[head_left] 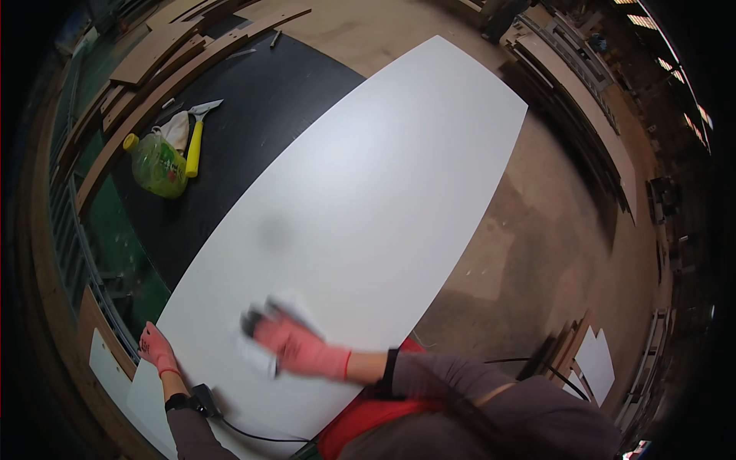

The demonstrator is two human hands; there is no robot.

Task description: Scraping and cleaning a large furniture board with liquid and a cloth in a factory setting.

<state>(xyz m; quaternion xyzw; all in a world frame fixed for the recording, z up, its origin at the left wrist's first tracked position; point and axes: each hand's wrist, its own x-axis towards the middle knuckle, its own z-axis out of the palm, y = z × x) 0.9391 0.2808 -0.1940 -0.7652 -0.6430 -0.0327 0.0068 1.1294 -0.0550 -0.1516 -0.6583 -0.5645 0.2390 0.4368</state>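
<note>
A long white panel lies lengthwise in front of me. My right hand, in a pink glove with dark fingertips, presses a white cloth against the near part of its face. Motion smears the fingers and the cloth. At the panel's near left edge, my left hand is closed over the rim, its fingertips partly hidden. It wears a pink glove too. A faint grey smudge shows on the panel beyond my right hand.
Left of the panel, a black board carries a bottle of green liquid, a yellow-handled scraper and a pale rag. Brown boards lie beyond it. More stacked boards stand at the right.
</note>
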